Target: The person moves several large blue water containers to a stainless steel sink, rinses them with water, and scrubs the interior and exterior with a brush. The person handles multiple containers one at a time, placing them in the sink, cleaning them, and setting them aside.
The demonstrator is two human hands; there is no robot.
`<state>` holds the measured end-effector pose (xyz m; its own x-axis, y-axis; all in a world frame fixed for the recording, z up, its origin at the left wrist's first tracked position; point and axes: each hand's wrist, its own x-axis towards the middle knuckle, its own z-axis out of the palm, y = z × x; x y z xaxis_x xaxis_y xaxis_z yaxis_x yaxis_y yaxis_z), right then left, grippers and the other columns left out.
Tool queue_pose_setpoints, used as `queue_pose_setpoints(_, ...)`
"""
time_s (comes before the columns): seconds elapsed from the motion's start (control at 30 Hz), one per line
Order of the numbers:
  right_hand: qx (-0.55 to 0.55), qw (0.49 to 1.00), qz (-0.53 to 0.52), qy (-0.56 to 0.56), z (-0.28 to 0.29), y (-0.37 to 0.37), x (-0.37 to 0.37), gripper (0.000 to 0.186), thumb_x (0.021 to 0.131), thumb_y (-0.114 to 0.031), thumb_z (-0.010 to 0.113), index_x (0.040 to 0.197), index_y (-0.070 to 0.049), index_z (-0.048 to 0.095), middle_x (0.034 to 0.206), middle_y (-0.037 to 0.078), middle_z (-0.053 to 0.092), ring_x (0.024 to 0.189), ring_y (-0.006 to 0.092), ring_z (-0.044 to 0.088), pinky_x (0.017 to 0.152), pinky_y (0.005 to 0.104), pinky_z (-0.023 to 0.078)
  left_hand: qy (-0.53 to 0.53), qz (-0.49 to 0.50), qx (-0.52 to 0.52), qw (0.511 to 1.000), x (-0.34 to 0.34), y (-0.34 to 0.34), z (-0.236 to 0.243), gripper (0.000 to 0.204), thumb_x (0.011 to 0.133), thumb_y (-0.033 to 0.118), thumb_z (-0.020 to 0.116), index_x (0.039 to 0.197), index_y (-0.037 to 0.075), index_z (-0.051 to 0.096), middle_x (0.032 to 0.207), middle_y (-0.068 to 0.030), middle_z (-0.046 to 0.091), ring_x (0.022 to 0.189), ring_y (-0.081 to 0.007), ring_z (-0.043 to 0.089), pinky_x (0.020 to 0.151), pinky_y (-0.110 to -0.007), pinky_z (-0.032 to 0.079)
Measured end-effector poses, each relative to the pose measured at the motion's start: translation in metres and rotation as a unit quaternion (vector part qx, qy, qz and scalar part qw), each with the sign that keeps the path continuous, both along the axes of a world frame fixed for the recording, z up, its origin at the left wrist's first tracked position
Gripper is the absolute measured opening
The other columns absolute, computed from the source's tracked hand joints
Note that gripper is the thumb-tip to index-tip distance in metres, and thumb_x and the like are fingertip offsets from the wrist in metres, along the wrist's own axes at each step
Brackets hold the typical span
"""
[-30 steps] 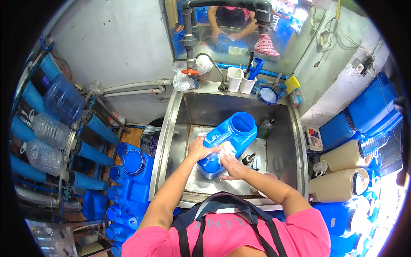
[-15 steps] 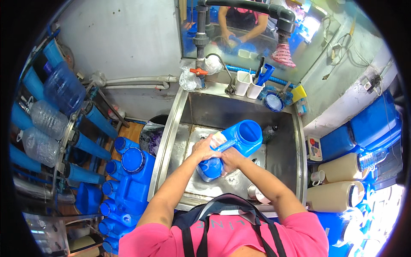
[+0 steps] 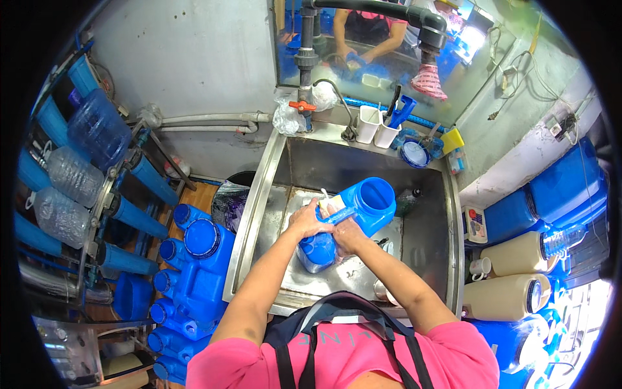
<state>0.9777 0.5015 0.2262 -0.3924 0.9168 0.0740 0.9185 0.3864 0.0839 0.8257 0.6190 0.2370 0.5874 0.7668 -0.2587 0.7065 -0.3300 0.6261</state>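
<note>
A blue plastic water jug [image 3: 374, 219] lies tilted in the metal sink [image 3: 259, 223], its wide uncapped mouth facing the upper right. My left hand [image 3: 306, 219] is closed round its left side, beside the moulded handle. My right hand [image 3: 348, 235] presses against the jug below that handle, and its fingers reach through the gap. They meet a pale yellow pad [image 3: 332, 205] that looks like a sponge, mostly covered by the hand and handle. A small white piece sticks up beside it. Below my right wrist, a cup-like thing [image 3: 382, 292] is partly hidden by my forearm.
Blue jugs [image 3: 201, 240] stand left of the sink. White holders [image 3: 369, 124] with brushes, a blue lid [image 3: 414, 154] and a yellow sponge [image 3: 451, 141] line the back ledge. A black pipe [image 3: 382, 11] crosses overhead. Beige containers [image 3: 499, 298] are stacked at right.
My right hand has moved slightly up and left, its fingers farther under the handle. The jug has shifted a little, and the pale yellow pad and white piece show more.
</note>
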Motion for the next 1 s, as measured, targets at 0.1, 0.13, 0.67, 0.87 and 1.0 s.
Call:
queue_pose_setpoints(0.1,0.112,0.991,0.022,0.074,-0.009,-0.023,0.004,0.068,0.063,-0.023,0.072,0.124,-0.004,0.050,0.123,0.020,0.047,0.114,0.0346,0.047,0.093,0.0455,0.038,0.015,-0.019,0.001,1.000,0.002,0.001,0.009,0.116,0.048,0.051,0.078,0.143,0.005,0.030,0.123,-0.0216,0.056,0.113,-0.0349,0.055,0.097,-0.040,0.043)
queue_pose_setpoints(0.13,0.175,0.976,0.043,0.118,-0.011,-0.035,0.005,0.058,0.068,-0.016,0.068,0.123,-0.006,0.050,0.119,0.019,0.049,0.113,0.0350,0.048,0.092,0.0470,0.038,0.029,-0.030,0.011,0.999,0.006,-0.001,0.011,0.115,0.048,0.051,0.078,0.143,0.005,0.030,0.124,-0.0214,0.056,0.114,-0.0347,0.055,0.097,-0.040,0.043)
queue_pose_setpoints(0.67,0.219,0.833,-0.435,0.263,0.027,-0.017,0.130,0.054,0.070,-0.004,0.059,0.123,-0.018,0.054,0.090,0.015,0.067,0.086,0.0356,0.063,0.070,0.0441,0.049,-0.004,-0.251,0.227,0.941,0.011,-0.008,0.030,0.041,0.069,0.007,0.062,0.109,0.014,0.060,0.080,-0.0182,0.066,0.078,-0.0371,0.065,0.068,-0.047,0.052)
queue_pose_setpoints(0.87,-0.124,0.974,0.010,0.190,0.054,0.055,0.071,0.096,0.065,-0.002,0.063,0.148,-0.020,0.019,0.140,0.012,0.044,0.116,0.0284,0.054,0.104,0.0544,0.028,0.086,-0.209,0.246,0.942,0.016,-0.007,0.031,0.018,0.066,0.007,0.066,0.084,0.007,0.067,0.076,-0.0179,0.066,0.075,-0.0335,0.067,0.067,-0.044,0.053)
queue_pose_setpoints(1.0,-0.107,0.990,-0.087,-0.008,0.079,0.066,0.063,0.098,0.065,-0.011,0.069,0.148,-0.019,0.018,0.086,0.012,0.067,0.090,0.0296,0.063,0.096,0.0542,0.035,0.076,-0.204,0.244,0.945,0.015,-0.009,0.032,0.021,0.065,0.011,0.069,0.085,0.008,0.067,0.077,-0.0172,0.067,0.075,-0.0327,0.067,0.068,-0.044,0.053)
